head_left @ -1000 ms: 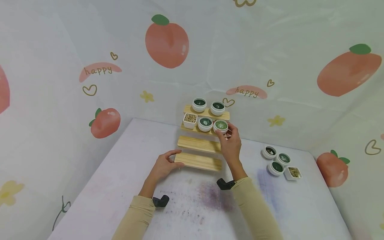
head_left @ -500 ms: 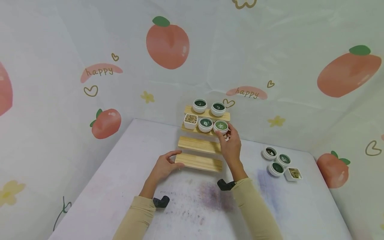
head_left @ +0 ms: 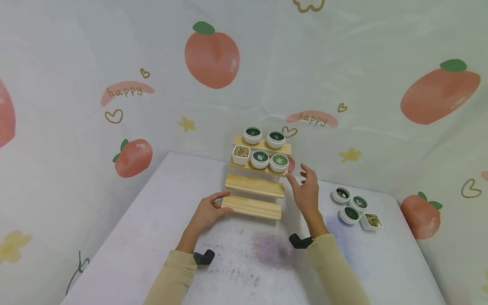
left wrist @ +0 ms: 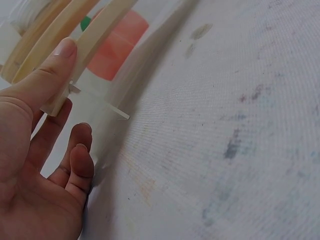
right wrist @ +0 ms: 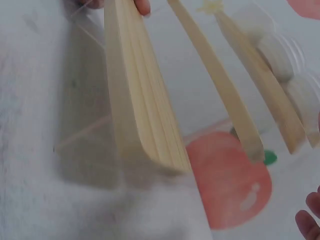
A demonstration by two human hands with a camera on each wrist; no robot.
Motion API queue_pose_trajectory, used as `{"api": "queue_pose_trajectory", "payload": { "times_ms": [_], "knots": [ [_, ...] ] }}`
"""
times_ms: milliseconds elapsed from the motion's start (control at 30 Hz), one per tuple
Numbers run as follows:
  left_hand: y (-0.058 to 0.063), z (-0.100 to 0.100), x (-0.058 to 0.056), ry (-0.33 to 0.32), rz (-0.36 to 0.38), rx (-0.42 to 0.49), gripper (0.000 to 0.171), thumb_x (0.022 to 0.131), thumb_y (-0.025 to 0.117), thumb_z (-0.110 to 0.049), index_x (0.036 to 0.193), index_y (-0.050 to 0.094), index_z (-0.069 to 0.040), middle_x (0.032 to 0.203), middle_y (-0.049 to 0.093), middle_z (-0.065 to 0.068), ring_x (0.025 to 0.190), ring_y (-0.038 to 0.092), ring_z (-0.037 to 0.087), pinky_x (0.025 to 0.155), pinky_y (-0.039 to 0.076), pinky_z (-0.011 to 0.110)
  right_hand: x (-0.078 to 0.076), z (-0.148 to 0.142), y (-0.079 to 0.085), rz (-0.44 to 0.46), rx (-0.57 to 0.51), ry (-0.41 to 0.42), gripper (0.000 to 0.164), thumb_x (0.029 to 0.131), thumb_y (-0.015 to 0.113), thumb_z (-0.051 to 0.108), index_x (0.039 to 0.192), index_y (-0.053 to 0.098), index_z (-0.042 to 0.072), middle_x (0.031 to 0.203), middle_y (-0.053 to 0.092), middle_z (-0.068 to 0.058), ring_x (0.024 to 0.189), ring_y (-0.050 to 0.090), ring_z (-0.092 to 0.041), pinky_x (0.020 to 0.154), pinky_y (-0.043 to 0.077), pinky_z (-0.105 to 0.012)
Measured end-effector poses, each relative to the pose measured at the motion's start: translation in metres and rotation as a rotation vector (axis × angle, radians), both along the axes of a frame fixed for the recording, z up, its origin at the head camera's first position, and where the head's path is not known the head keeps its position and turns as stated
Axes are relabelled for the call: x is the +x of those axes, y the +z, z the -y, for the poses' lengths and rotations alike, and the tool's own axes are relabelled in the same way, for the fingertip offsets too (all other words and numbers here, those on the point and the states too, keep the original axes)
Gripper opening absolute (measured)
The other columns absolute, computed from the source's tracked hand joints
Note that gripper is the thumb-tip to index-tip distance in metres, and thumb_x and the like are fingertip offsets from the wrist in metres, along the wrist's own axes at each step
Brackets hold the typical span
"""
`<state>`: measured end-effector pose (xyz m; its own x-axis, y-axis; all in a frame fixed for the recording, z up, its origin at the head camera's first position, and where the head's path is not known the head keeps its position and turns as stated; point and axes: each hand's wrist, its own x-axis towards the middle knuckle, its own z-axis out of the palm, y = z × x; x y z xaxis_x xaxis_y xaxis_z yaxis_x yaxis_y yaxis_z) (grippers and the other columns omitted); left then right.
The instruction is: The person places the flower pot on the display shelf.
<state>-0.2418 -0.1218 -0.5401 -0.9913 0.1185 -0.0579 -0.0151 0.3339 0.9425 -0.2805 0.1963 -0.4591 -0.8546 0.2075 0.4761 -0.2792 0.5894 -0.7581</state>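
The backdrop [head_left: 267, 63] reads "happy" [head_left: 123, 90] at the rack's [head_left: 254, 185] ten and one o'clock, with bowls [head_left: 350, 215] at four, left hand [head_left: 206, 212] pinching the lowest board [head_left: 252, 207], right hand [head_left: 308, 195] loosely unclenched.

Legible text: one word, "happy", seen twice, lower-case, brown handwriting-style letters. First: on a pink band [head_left: 127, 88] at the left of the white backdrop [head_left: 251, 76]. Second: on a similar pink band [head_left: 312, 117] farther right, on the backdrop's far side. Both slope slightly.
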Motion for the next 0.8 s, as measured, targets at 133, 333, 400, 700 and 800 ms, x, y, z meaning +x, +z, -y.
{"api": "queue_pose_trajectory", "payload": {
  "times_ms": [133,333,400,700,800],
  "knots": [
    [0.0,0.001,0.001,0.004,0.004,0.001,0.067,0.061,0.083,-0.055,0.122,0.061,-0.041,0.053,0.044,-0.001,0.045,0.033,0.013,0.044,0.032,0.025,0.005,-0.02,-0.002,-0.009,0.034,-0.056,0.063,0.085,0.074,0.03,0.135,0.049,0.002,0.133,0.051,-0.02,0.115,0.053,-0.036,0.087,0.045,-0.046],
    [-0.001,0.001,0.0,0.0,0.002,0.001,0.07,0.061,0.083,-0.056,0.125,0.06,-0.039,0.054,0.047,0.0,0.045,0.035,0.013,0.045,0.033,0.026,0.013,-0.049,-0.003,0.024,0.062,-0.126,0.063,0.084,0.075,0.028,0.135,0.049,0.002,0.131,0.05,-0.023,0.116,0.048,-0.037,0.091,0.041,-0.047],
    [-0.001,0.001,0.0,-0.001,0.002,0.001,0.07,0.06,0.083,-0.056,0.125,0.06,-0.039,0.054,0.047,0.0,0.045,0.034,0.013,0.045,0.033,0.026,0.018,-0.057,-0.003,0.041,0.068,-0.141,0.062,0.084,0.075,0.028,0.135,0.049,0.002,0.132,0.049,-0.024,0.117,0.047,-0.037,0.093,0.04,-0.048],
    [-0.001,0.001,0.0,0.001,0.003,0.012,0.07,0.06,0.083,-0.056,0.124,0.06,-0.039,0.052,0.041,-0.003,0.044,0.03,0.012,0.045,0.031,0.025,0.031,-0.09,-0.008,0.059,0.108,-0.23,0.064,0.081,0.077,0.025,0.132,0.051,-0.003,0.126,0.051,-0.03,0.115,0.045,-0.044,0.096,0.033,-0.054],
    [0.0,0.0,0.0,0.001,0.001,0.011,0.069,0.06,0.083,-0.056,0.123,0.06,-0.04,0.052,0.042,-0.002,0.044,0.031,0.013,0.044,0.031,0.025,0.037,-0.101,-0.011,0.099,0.113,-0.252,0.065,0.082,0.076,0.027,0.134,0.049,-0.002,0.129,0.049,-0.03,0.121,0.041,-0.046,0.102,0.028,-0.056]
  ]
}}
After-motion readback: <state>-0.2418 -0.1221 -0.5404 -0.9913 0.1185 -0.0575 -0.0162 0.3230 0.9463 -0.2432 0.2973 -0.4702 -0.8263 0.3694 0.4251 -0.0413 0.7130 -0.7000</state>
